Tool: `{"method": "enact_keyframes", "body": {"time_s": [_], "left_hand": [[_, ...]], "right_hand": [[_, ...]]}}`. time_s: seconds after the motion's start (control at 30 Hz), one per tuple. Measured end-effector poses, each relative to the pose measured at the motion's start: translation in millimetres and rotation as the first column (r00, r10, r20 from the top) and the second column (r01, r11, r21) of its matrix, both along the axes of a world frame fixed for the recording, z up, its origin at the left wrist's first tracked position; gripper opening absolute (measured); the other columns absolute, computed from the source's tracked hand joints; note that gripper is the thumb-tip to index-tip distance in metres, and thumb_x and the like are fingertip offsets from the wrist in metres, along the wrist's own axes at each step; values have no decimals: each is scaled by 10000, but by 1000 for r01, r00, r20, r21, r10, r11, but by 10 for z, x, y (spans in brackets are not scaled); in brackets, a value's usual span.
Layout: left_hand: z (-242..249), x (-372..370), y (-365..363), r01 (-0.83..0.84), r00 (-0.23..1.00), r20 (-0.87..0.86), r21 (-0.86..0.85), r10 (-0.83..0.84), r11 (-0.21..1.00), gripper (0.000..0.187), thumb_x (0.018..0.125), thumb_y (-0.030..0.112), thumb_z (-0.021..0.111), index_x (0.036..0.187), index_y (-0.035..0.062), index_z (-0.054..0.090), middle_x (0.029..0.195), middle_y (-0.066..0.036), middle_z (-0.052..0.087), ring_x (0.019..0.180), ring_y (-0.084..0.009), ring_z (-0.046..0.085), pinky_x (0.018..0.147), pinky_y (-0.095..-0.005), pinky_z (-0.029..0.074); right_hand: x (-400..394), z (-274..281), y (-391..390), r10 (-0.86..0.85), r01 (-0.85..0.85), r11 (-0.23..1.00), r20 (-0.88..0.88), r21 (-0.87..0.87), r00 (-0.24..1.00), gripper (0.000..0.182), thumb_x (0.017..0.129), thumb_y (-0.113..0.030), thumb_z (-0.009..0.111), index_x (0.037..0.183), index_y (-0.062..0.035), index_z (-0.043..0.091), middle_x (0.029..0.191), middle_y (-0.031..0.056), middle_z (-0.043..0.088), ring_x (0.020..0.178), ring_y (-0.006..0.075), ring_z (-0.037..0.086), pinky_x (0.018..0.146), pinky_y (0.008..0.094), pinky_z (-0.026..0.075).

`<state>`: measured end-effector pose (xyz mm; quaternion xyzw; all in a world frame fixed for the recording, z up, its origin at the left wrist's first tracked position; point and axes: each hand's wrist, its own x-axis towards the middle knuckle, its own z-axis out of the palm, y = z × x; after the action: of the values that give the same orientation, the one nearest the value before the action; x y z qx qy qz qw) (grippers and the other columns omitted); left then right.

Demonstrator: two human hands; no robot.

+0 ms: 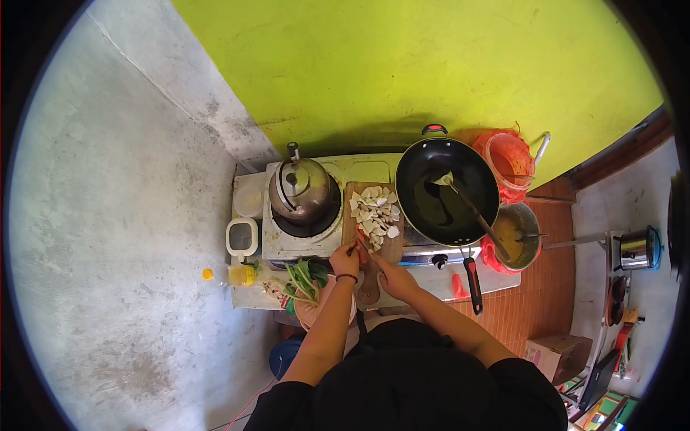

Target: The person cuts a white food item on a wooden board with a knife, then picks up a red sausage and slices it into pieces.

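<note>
A wooden cutting board (392, 248) lies between the kettle and the wok, with a pile of white slices (375, 208) on its far part. Near the board's front, my left hand (343, 259) is closed at a slim red piece (361, 241), whose kind I cannot make out. My right hand (397, 279) is closed just to the right, its fingertips by the same piece. Whatever the right hand grips is hidden or too small to name. Green leafy stems (305, 281) rest in a pinkish bowl (307, 314) beside my left wrist.
A metal kettle (305, 188) stands on the left burner. The black wok (419, 172) holds a spatula (471, 202), its handle (473, 287) jutting frontward. At right are a red-lined bucket (512, 161) and a metal pot (530, 244). A yellow-capped bottle (242, 274) lies left.
</note>
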<state>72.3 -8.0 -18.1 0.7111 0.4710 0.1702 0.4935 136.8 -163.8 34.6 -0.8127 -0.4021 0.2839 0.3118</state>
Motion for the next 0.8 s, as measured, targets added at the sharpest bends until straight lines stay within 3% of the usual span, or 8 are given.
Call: {"method": "enact_keyframes", "body": {"time_s": [0.27, 0.73, 0.8], "left_hand": [[-130, -18, -12, 20, 1000, -15, 102, -18, 995, 211, 798, 147, 720, 974, 31, 724, 939, -175, 695, 864, -306, 685, 778, -350, 530], [-138, -11, 27, 41, 999, 4, 42, -41, 998, 223, 790, 147, 728, 981, 33, 728, 895, -175, 691, 795, -277, 682, 751, -341, 532], [-131, -31, 17, 75, 997, -9, 148, -75, 986, 245, 786, 147, 730, 1007, 40, 723, 907, -169, 685, 788, -273, 676, 748, -341, 531]], "right_hand": [[-33, 147, 46, 97, -60, 968, 142, -244, 985, 695, 858, -93, 498, 1487, -276, 264, 871, 230, 626, 754, 427, 635, 665, 508, 516], [-27, 4, 119, 130, -96, 947, 91, -307, 987, 748, 840, -93, 502, 1502, -281, 208, 889, 235, 641, 770, 412, 649, 681, 509, 520], [-27, 61, 125, 155, -105, 932, 120, -346, 981, 749, 843, -91, 500, 1503, -285, 204, 920, 237, 637, 770, 409, 651, 681, 506, 524]]}}
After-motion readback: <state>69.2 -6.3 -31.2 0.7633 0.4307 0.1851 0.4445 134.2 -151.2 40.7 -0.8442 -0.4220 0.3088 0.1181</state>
